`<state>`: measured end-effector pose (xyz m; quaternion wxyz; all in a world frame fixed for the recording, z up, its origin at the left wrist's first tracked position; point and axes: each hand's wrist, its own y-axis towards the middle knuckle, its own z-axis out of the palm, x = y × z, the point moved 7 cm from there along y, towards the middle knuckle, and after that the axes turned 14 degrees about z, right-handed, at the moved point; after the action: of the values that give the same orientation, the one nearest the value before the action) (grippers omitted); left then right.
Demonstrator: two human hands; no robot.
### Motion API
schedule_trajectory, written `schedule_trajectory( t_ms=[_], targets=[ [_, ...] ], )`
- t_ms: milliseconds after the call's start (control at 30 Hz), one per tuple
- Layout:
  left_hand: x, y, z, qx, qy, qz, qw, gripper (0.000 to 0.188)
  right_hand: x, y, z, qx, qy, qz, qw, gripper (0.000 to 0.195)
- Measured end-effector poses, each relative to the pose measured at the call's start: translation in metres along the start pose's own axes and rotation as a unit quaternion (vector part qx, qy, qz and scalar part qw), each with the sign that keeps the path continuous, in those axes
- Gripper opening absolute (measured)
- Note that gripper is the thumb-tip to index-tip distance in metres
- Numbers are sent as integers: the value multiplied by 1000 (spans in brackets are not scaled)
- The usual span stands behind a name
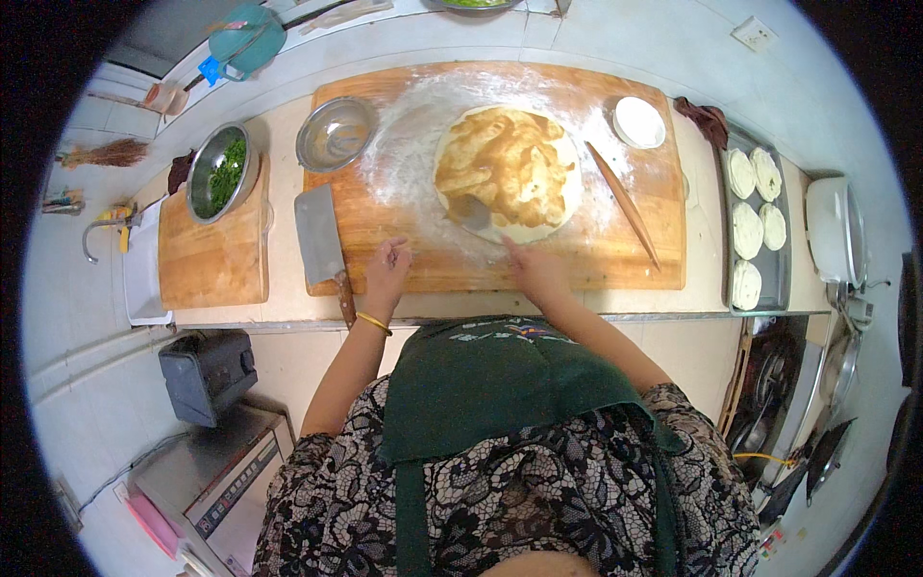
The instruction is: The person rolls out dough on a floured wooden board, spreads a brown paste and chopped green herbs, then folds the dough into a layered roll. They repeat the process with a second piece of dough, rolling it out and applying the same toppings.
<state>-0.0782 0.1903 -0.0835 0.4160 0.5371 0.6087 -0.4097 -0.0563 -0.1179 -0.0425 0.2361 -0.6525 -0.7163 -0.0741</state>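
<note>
In my right hand (537,270) is the handle of a metal spoon (474,213), whose blurred bowl rests on the lower left of a round dough sheet (530,234). Brown paste (497,155) coats most of the dough unevenly, leaving a pale rim. My left hand (388,270) hovers over the front of the floured wooden board (447,278), fingers loosely curled and holding nothing I can see. Just left of it lies a cleaver (319,234), its handle pointing towards me. A metal bowl (335,135) with brown residue stands behind the cleaver.
A tapered wooden rolling pin (624,205) and a white bowl (639,122) are right of the dough. Further right, a dark tray (773,281) carries several pale dough rounds. At left, a smaller board (209,267) bears a bowl of chopped greens (227,173).
</note>
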Motion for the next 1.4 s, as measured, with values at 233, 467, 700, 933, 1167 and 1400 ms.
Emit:
schedule_trajectory(
  t_ms=[233, 467, 700, 933, 1167, 1400],
  targets=[
    [-10, 4, 5, 4, -15, -6, 1000, 34, -76, -8, -42, -89, 23, 99, 991, 41],
    [-6, 13, 21, 36, -22, -30, 999, 34, -23, -13, -4, -26, 44, 31, 998, 41],
    [-1, 22, 24, 51, -8, -19, 998, 34, -105, -37, -40, -102, 81, 170, 977, 36],
    [-11, 28, 34, 79, 22, 9, 997, 35, -92, -46, -27, -69, 75, 84, 991, 34],
    [-18, 35, 35, 86, 47, 20, 995, 33, -120, -33, -50, -133, 95, 106, 981, 34],
    [-7, 29, 36, 90, 31, 3, 995, 35, -77, -47, -10, 26, 27, 77, 996, 41]
  ],
)
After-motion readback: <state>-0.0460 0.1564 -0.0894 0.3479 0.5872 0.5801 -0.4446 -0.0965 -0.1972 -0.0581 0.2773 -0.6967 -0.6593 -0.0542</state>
